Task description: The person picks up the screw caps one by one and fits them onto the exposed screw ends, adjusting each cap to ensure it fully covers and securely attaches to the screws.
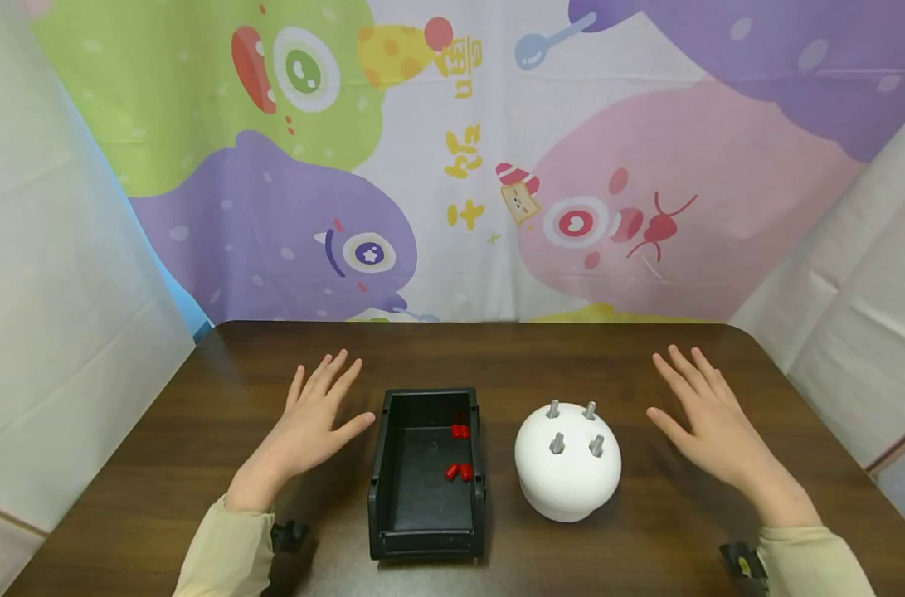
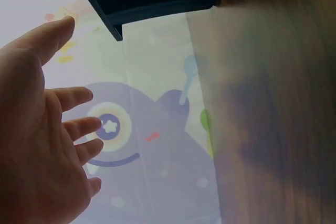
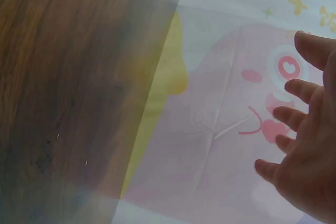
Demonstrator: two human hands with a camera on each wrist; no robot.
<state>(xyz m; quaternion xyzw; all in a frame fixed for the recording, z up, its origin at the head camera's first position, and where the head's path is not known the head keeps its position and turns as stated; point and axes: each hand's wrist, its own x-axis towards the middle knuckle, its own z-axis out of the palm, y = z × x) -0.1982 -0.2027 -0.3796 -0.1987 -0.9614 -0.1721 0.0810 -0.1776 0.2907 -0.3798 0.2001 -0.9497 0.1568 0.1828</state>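
Observation:
Left of a black plastic bin (image 1: pixel 430 543), my left hand (image 1: pixel 308 427) is held with fingers straight and spread, holding nothing. The left wrist view shows the same hand (image 2: pixel 47 124) with the bin's dark wall (image 2: pixel 163 3) above it. Several small red cylindrical pieces (image 1: pixel 465 472) lie along the right side inside the bin. To the bin's right stands a rounded white object (image 1: pixel 567 481) with several grey metal pegs (image 1: pixel 557 444) sticking up from its top. My right hand (image 1: pixel 721 431) is to the right of it, fingers extended and apart, with nothing in it; it also shows in the right wrist view (image 3: pixel 310 129).
Everything stands on a dark brown wooden table (image 1: pixel 542 356) with rounded far corners. Behind its far edge hangs a curtain (image 1: pixel 467 274) printed with cartoon monsters. Pale cloth walls (image 1: pixel 71 315) flank the table on both sides. Small black devices (image 1: pixel 291 536) sit at both wrists.

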